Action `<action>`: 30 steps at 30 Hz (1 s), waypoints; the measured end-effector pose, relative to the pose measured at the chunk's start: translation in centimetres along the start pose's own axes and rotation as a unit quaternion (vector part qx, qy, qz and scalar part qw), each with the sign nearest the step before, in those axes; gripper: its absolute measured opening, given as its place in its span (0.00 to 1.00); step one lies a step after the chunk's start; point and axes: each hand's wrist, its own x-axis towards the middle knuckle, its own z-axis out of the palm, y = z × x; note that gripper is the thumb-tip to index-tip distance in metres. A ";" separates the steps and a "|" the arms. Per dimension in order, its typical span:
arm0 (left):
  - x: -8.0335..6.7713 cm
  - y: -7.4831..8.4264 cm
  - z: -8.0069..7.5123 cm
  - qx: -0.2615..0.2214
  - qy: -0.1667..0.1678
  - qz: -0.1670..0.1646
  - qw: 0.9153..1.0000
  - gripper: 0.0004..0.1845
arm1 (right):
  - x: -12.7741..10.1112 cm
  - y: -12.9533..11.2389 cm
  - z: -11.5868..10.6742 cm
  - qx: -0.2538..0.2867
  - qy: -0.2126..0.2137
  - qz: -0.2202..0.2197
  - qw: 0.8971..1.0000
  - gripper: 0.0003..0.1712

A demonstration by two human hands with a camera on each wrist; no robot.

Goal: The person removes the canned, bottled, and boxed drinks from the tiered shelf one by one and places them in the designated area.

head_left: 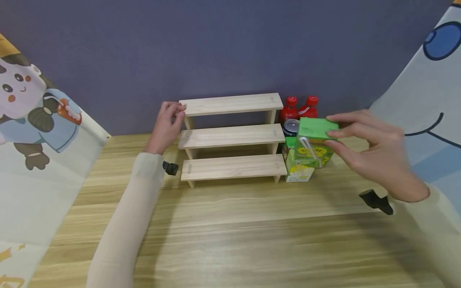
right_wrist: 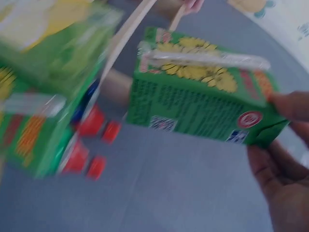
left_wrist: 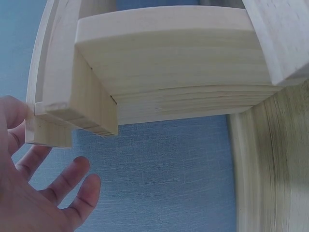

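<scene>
Right hand pinches a green rectangular drink carton with a taped straw by its top edge, lifted clear of the wooden table.
Below and just behind that grip sit more cartons and 2 red-capped bottles; a light pinch could let it tip onto them. Left hand, fingers loosely spread, seems to touch the 3-step pale wooden rack.

Head view high; wrist views close, shelf shared.
</scene>
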 end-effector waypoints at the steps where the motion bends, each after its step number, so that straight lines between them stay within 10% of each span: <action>1: 0.0 0.0 0.0 0.000 -0.001 0.000 1.000 0.17 | -0.6 0.3 -0.6 0.001 0.000 0.000 1.000 0.13; 17: 0.1 0.1 0.0 0.002 -0.003 -0.006 1.000 0.17 | -10.5 8.0 -2.2 -0.023 -0.082 0.091 0.992 0.23; 30: 0.0 0.4 -0.1 0.002 0.002 -0.006 1.000 0.16 | -11.3 9.7 0.4 -0.008 -0.086 0.121 0.989 0.20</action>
